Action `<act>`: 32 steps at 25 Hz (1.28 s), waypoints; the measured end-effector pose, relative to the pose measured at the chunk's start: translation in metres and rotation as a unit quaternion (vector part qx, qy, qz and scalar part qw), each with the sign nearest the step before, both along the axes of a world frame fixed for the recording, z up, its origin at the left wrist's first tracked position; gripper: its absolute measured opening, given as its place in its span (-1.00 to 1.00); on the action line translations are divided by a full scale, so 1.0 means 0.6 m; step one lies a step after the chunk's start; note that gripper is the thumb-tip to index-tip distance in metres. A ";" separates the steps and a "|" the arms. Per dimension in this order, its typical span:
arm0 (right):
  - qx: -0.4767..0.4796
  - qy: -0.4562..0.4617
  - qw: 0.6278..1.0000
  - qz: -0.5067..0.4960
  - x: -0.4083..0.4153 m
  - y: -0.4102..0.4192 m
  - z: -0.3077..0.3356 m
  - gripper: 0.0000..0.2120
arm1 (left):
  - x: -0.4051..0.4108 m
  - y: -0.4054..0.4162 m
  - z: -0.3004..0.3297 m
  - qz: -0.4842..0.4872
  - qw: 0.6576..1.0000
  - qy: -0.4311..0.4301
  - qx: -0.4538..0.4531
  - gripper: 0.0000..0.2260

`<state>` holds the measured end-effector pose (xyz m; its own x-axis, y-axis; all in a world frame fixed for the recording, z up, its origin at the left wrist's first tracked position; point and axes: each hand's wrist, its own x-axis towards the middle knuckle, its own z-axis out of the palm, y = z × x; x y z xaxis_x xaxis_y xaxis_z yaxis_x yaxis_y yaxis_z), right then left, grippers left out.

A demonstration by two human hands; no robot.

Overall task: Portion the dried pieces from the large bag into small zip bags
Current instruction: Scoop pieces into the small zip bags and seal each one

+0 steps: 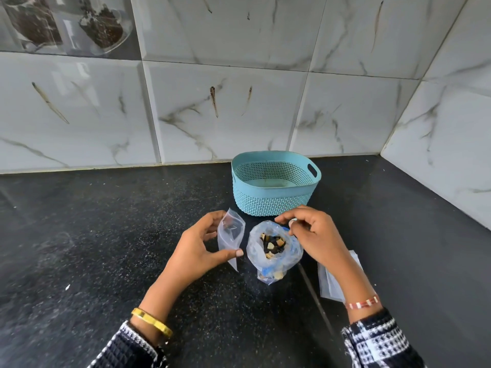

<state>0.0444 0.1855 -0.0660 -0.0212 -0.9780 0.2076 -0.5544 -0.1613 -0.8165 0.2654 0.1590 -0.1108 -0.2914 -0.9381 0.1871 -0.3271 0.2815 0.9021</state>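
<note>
Clear plastic small bag (230, 236) stood pinched in the left hand (198, 251), at nine o'clock of the large bag (273, 251) of dried pieces (272, 245); the right hand (312, 235) gripped its rim on the table (106, 235).

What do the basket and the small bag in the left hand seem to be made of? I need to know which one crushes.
Basket: looks like rigid moulded plastic, matte teal, with a perforated woven-pattern wall and a cut-out handle. Small zip bag held by the left hand: thin clear plastic film, glossy; the counter shows through and it creases, so probably soft.
</note>
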 end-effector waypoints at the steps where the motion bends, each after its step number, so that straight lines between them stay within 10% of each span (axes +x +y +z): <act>1: 0.007 0.006 1.000 -0.020 -0.010 -0.009 -0.009 -0.64 | 0.007 -0.004 0.001 0.007 1.000 -0.008 -0.002 -0.39; 12: 0.134 0.321 0.930 -0.114 -0.132 -0.115 -0.139 -0.53 | 0.007 -0.013 -0.023 -0.018 0.992 -0.116 0.042 -0.33; 32: 0.069 0.499 0.860 -0.086 -0.122 -0.121 -0.139 -0.79 | -0.028 -0.024 -0.043 -0.044 0.992 -0.100 0.065 -0.35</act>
<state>-0.0289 0.1129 -0.1496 -0.0465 -0.9950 0.0884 -0.9958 0.0531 0.0747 0.2486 0.1444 -0.1366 -0.3930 -0.9195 -0.0041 -0.4818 0.2021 0.8526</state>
